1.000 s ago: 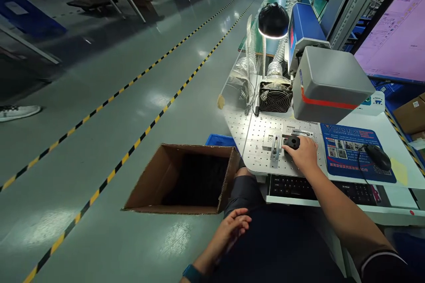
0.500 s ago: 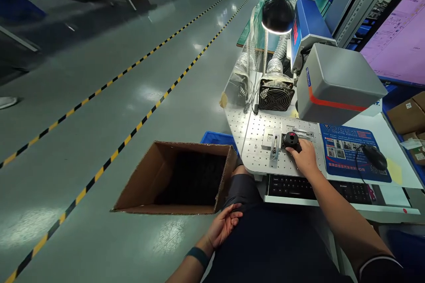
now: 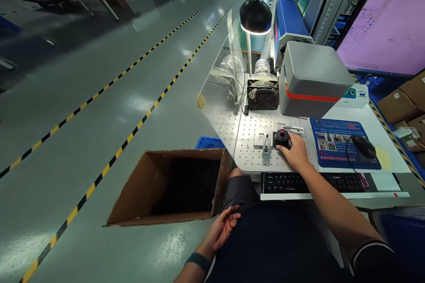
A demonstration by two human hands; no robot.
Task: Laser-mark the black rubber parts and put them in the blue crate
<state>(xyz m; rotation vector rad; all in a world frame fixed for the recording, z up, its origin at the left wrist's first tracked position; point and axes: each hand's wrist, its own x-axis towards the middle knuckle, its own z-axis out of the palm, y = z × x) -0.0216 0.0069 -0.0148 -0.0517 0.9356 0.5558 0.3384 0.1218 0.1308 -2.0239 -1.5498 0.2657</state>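
Note:
My right hand [image 3: 296, 152] grips a round black plastic part [image 3: 282, 138] from its right side. A small red light spot shows on top of the part. It sits on the perforated metal plate [image 3: 247, 152] against a metal bracket [image 3: 266, 145]. The underside of the part and some fingertips are hidden. In my lap, my left hand [image 3: 222, 229] lies palm up with loosely curled fingers and nothing in it. Over the plate's right rear stands a grey machine head [image 3: 314, 75] with a red stripe.
An open cardboard box [image 3: 129, 194] with dark contents stands left of my leg. Behind the plate are a black fan [image 3: 264, 97] and a lit lamp [image 3: 255, 15]. To the right lie a mouse [image 3: 364, 146] and a keyboard [image 3: 292, 184], with a monitor [image 3: 385, 22] above.
The camera view has turned slightly right, so the bench appears further left. My right hand stays on the black part, and my left hand still rests in my lap.

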